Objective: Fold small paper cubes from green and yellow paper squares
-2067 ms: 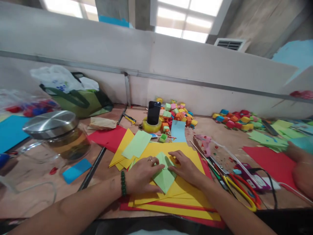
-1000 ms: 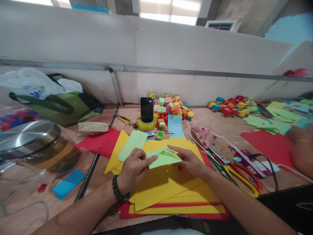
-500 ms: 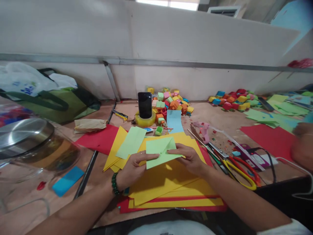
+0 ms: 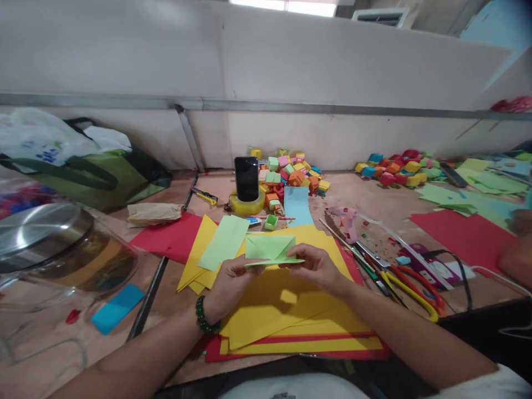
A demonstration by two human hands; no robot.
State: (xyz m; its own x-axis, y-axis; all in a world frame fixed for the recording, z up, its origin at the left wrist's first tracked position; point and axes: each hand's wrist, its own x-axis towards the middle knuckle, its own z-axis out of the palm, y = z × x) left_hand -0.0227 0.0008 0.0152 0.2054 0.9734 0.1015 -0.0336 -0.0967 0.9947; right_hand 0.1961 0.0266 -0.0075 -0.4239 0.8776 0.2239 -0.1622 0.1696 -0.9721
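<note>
A light green sheet of paper (image 4: 268,246), creased with diagonal folds, is held up between my two hands. Its near half is tipped almost edge-on, while the far half stands up. My left hand (image 4: 236,280), with a dark green bead bracelet (image 4: 202,315) on the wrist, pinches its left side. On the right side, the thumb and fingers of my right hand (image 4: 313,266) grip the folded part. Beneath both hands lies a stack of yellow paper (image 4: 286,316) with red sheets in it. Another green paper strip (image 4: 224,241) rests to the left.
Behind stand a phone (image 4: 246,178) on a yellow tape roll (image 4: 247,203) and a pile of small paper cubes (image 4: 293,174). To the right lie a pink glue gun (image 4: 348,221) and scissors (image 4: 415,296). A lidded glass jar (image 4: 100,257) stands left. Another person's arm (image 4: 517,260) shows far right.
The green sheet has tilted, so its near half now shows nearly edge-on and the far half stands more upright. Both hands keep their hold. The person's hand at far right has shifted slightly.
</note>
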